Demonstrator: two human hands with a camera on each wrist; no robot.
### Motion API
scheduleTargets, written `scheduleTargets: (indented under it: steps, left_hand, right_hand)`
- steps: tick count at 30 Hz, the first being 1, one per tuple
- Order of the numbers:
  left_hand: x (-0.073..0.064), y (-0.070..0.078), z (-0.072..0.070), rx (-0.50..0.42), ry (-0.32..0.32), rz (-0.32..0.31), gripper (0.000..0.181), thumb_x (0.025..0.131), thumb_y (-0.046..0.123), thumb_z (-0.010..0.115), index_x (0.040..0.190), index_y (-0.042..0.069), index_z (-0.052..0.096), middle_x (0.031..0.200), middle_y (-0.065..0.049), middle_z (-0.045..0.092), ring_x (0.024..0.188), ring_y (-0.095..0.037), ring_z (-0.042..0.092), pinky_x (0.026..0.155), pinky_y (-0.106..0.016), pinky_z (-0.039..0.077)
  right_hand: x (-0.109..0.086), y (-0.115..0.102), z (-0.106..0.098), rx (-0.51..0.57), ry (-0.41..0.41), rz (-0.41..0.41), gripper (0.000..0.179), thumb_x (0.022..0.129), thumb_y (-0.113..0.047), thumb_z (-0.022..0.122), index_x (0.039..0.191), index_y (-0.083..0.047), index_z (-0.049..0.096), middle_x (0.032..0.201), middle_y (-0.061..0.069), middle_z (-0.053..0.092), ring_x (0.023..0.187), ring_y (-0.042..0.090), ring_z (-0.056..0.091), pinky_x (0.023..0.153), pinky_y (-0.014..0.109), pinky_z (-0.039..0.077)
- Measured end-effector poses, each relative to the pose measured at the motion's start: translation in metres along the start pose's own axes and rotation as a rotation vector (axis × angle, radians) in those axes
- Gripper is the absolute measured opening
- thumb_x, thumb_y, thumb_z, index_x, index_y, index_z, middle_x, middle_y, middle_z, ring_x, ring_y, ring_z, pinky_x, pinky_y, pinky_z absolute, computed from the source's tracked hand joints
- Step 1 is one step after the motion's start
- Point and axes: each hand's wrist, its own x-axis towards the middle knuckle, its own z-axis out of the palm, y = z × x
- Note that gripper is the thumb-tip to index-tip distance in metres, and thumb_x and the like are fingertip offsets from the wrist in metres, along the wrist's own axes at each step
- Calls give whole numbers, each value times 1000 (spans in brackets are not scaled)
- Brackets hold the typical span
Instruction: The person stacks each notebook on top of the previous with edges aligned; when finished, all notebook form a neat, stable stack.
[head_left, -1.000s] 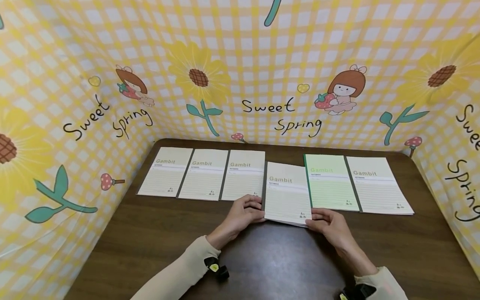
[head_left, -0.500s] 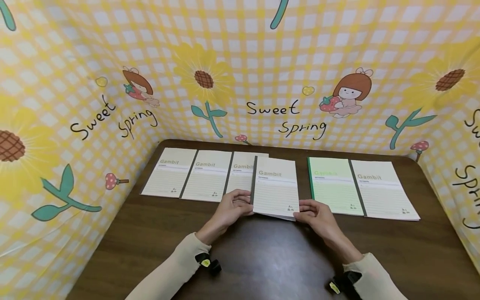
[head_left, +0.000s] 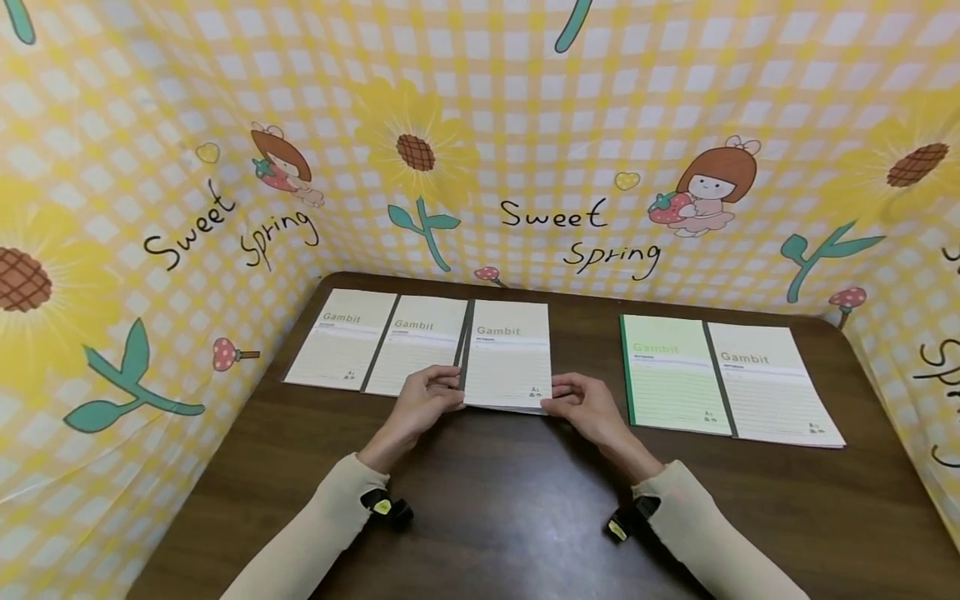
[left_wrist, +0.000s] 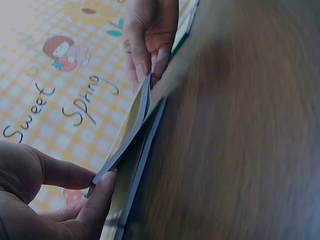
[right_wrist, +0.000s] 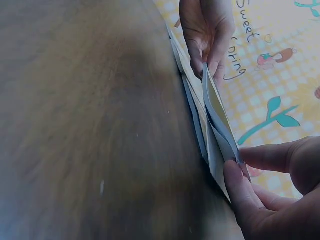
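Note:
A pale cream notebook [head_left: 508, 358] marked "Gambit" is held between both hands, just above another notebook [left_wrist: 131, 200] whose edge shows beneath it in the left wrist view. My left hand [head_left: 422, 408] pinches its lower left corner between thumb and fingers. At the lower right corner my right hand [head_left: 591, 408] pinches it the same way. The right wrist view shows the held notebook [right_wrist: 216, 112] slightly bowed, its lower edge apart from what lies under it. In the head view it covers the notebook below.
Two cream notebooks, one at far left [head_left: 337, 342] and one beside it [head_left: 420, 333], lie left of the held one. A green notebook [head_left: 675, 375] and a cream notebook [head_left: 776, 383] lie to the right on the brown table [head_left: 510, 517]. Patterned yellow cloth [head_left: 465, 125] surrounds the table.
Both hands have carried the cream notebook leftward, from beside the green notebook to over the third notebook of the left row. A stretch of table now shows left of the green notebook.

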Motion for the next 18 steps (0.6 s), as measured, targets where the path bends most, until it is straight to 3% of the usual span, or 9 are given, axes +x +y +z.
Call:
scheduleTargets:
  steps: [4, 10, 18]
  left_hand:
    - [3, -2, -7, 67, 36, 14, 44, 95, -5, 67, 138, -7, 61, 125, -29, 65, 97, -20, 72, 86, -31, 64]
    - [5, -5, -9, 253, 92, 56, 36, 97, 4, 70, 133, -2, 68, 123, -23, 71, 106, -29, 75, 81, -24, 61]
    - [2, -8, -8, 342, 154, 117, 34, 101, 16, 69, 132, 3, 70, 120, -19, 75, 110, -33, 74, 89, -38, 63]
  right_hand:
    - [7, 2, 10, -65, 36, -16, 41, 89, -12, 83, 124, 3, 70, 107, 20, 75, 83, 11, 71, 68, 18, 54]
    - [9, 10, 14, -186, 63, -40, 38, 87, -15, 86, 121, -2, 76, 102, 12, 79, 84, 15, 75, 68, 17, 55]
    - [7, 7, 11, -285, -1, -113, 43, 89, -19, 84, 128, -1, 74, 108, 13, 80, 93, 22, 77, 74, 24, 59]
